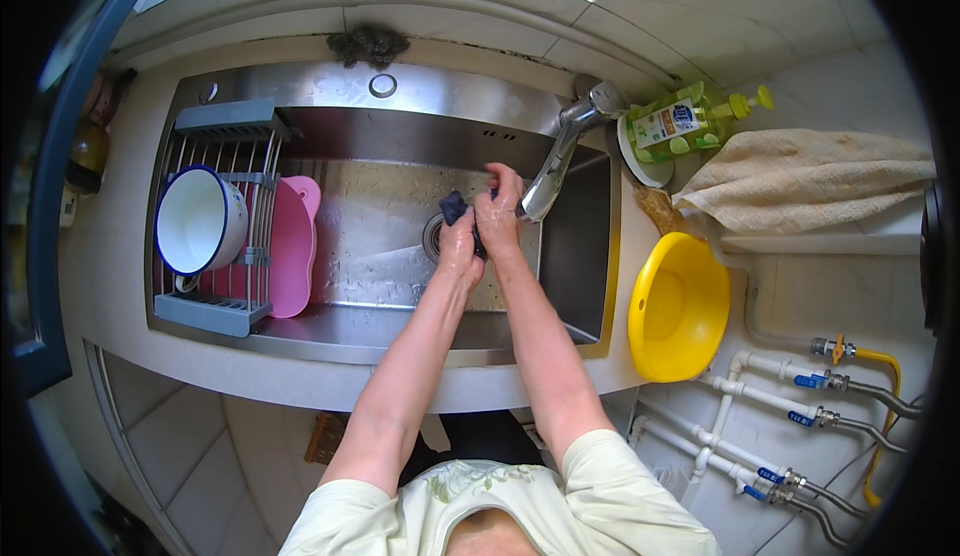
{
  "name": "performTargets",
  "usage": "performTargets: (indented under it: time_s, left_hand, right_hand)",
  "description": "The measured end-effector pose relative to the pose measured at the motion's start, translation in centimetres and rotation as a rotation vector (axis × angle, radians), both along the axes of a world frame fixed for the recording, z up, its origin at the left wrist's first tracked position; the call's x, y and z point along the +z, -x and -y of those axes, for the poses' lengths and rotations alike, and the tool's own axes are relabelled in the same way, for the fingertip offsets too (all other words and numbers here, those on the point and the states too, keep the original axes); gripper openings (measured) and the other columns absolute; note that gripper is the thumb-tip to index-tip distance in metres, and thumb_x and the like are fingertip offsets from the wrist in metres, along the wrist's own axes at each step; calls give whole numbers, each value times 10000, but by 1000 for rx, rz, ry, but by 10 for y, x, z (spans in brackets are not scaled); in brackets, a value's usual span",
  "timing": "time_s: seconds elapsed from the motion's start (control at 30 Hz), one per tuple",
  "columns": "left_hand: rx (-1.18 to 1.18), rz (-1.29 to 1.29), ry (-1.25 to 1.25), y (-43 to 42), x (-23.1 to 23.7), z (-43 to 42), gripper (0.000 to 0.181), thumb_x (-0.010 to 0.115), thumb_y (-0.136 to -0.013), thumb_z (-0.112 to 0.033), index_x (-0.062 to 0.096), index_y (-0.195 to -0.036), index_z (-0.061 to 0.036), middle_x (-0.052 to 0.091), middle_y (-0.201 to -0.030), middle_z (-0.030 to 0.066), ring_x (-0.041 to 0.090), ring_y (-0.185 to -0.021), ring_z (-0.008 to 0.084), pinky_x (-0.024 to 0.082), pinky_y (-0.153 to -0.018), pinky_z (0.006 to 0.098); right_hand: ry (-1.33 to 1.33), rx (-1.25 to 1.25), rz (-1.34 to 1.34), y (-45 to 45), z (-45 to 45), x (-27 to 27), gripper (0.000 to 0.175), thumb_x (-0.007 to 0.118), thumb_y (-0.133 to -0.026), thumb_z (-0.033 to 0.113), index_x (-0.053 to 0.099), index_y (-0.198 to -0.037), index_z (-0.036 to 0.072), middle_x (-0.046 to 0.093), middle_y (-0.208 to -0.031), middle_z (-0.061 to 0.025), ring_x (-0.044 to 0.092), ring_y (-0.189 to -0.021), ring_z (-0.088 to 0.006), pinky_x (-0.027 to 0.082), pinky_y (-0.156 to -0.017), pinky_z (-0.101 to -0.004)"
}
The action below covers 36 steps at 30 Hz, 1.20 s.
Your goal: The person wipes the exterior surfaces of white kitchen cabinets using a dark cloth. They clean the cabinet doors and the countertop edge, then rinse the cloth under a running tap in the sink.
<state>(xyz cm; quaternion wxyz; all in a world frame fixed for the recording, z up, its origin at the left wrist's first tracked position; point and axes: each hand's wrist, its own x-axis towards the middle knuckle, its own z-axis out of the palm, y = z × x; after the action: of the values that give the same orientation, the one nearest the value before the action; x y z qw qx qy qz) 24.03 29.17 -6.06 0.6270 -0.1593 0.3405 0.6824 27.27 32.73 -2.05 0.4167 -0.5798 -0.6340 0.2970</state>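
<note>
Both my hands are together over the right part of a stainless steel sink (375,271). A dark, wet, crumpled cloth (453,207) is gripped between them, one bunch of it sticking out past my left hand (459,244). My right hand (499,211) is closed on the rest of the cloth, its fingers curled beside the faucet (551,169). Wet skin shows on both hands. Partly hidden behind my left hand is the round drain (432,236). Whether water runs from the spout, I cannot tell.
A metal dish rack (214,323) at the sink's left holds a white enamel pot (196,218); a pink plastic board or basin (292,256) stands beside it. To the right are a yellow basin (679,308), a green pump bottle (671,124) and a beige towel (802,173).
</note>
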Motion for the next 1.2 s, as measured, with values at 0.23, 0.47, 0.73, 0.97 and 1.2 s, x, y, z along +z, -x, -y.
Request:
performTargets:
  time_s: [0.23,0.47,0.73,0.97,1.2]
  left_hand:
    - [-24,-89,33,39,-43,5,79,565,-847,-116,550,-860,-39,587,-804,55,593,-734,182,506,-669,301]
    - [-36,34,-34,6,-15,1,115,564,-855,-143,545,-913,-46,599,-867,75,608,-796,181,510,-692,304]
    - [-64,-38,-45,3,-12,3,154,599,-805,-113,531,-926,-47,590,-871,64,602,-781,158,502,-681,283]
    - [9,107,-54,38,-42,13,143,610,-827,-163,523,-883,-63,570,-815,41,575,-732,139,487,-647,292]
    - [-91,-136,-91,17,18,8,194,584,-876,-195,526,-990,-49,596,-913,51,602,-831,158,501,-761,301]
  right_hand:
    - [36,379,-24,8,56,3,387,411,-779,-15,572,-1128,25,537,-1202,-190,481,-1172,-327,349,-1007,-356]
    - [165,301,4,-14,-9,-20,365,398,-829,46,555,-1154,-5,580,-1143,-199,537,-1104,-297,385,-971,-333]
    - [111,203,87,-8,10,-16,372,413,-823,54,559,-1164,25,589,-1127,-188,534,-1116,-297,392,-962,-326]
    - [14,356,41,9,61,19,369,404,-806,46,561,-1138,16,555,-1184,-180,520,-1117,-322,379,-968,-356]
    - [222,179,-271,-19,4,-13,239,456,-926,202,574,-1044,31,614,-990,-99,578,-935,-207,439,-842,-323]
